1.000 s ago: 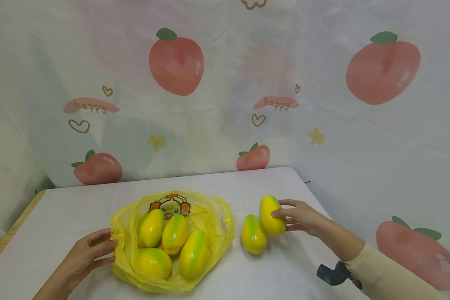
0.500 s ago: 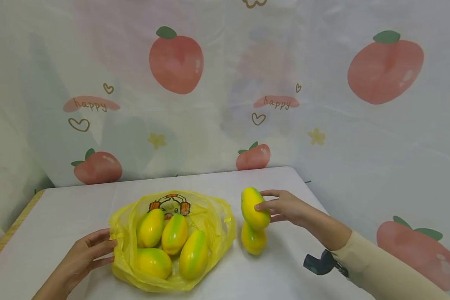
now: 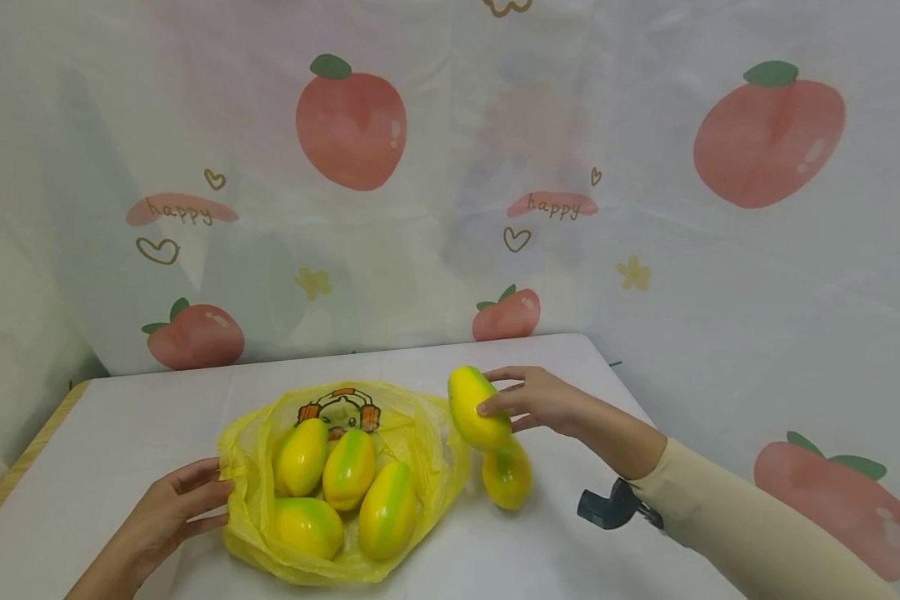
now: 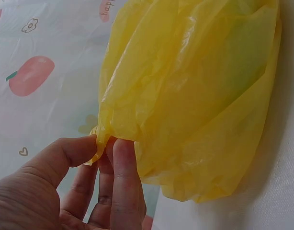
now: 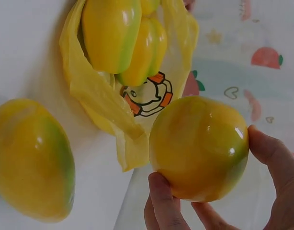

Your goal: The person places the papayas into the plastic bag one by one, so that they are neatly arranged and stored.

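My right hand (image 3: 543, 400) grips a yellow-green mango (image 3: 476, 408) between thumb and fingers. It is raised beside the bag's right rim. Below it, a second mango (image 3: 508, 483) lies on the table, partly covered by the held one in the head view. The yellow plastic bag (image 3: 255, 550) lies with its mouth spread wide and has several mangoes (image 3: 387, 510) inside. At the bag's left side, my left hand (image 3: 176, 512) pinches its edge; the left wrist view shows thumb and fingers on the gathered plastic (image 4: 103, 143).
The white-covered table (image 3: 157, 417) has a wooden edge (image 3: 33, 454) at the left. Behind it hangs a fruit-print cloth (image 3: 435, 167). A dark curved device (image 3: 607, 507) is attached at my right sleeve (image 3: 720, 500).
My right hand has carried the mango leftward and slightly up, from beside the loose mango to the bag's right rim. The left hand and bag have stayed in place.
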A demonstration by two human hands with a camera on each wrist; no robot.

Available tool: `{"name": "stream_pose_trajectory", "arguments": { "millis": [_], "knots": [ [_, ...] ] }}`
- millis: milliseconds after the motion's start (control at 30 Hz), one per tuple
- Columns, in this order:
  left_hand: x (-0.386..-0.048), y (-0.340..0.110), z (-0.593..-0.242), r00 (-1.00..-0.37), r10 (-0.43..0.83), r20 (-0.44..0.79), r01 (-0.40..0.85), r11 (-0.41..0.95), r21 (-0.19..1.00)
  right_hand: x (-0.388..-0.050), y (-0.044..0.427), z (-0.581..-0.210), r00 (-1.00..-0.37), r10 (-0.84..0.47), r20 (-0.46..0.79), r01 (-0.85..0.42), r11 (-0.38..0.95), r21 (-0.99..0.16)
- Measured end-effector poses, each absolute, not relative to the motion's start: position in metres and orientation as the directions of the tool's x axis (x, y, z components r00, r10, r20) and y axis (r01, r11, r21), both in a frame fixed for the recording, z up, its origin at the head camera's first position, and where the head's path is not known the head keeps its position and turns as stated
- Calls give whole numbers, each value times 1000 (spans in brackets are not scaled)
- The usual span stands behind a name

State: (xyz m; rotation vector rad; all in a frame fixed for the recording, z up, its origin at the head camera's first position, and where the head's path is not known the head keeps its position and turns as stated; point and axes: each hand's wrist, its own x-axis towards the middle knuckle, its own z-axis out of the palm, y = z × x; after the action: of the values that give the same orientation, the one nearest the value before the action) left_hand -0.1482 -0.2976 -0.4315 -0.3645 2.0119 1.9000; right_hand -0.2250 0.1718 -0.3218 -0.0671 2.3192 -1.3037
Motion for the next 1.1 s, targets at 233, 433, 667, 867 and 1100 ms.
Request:
{"name": "stream_pose_trajectory", "arguments": {
  "millis": [233, 433, 667, 867, 1100],
  "knots": [
    [-148, -298, -430, -905, 46, -422, -418, 77, 905, -229, 157, -318, -875, -290, -387, 184, 541, -821],
    [-148, -297, -429, -905, 42, -424, -420, 82, 904, -232, 143, -319, -868, -305, -391, 190, 523, -831],
    [-148, -296, -428, -900, 34, -435, -431, 77, 899, -236, 128, -323, -862, -314, -398, 199, 513, -835],
    [-148, -296, -427, -901, 31, -433, -430, 82, 899, -239, 117, -327, -861, -311, -401, 203, 513, -834],
    [-149, -297, -426, -905, 35, -424, -420, 83, 904, -245, 106, -332, -864, -289, -412, 215, 528, -822]
  ]
}}
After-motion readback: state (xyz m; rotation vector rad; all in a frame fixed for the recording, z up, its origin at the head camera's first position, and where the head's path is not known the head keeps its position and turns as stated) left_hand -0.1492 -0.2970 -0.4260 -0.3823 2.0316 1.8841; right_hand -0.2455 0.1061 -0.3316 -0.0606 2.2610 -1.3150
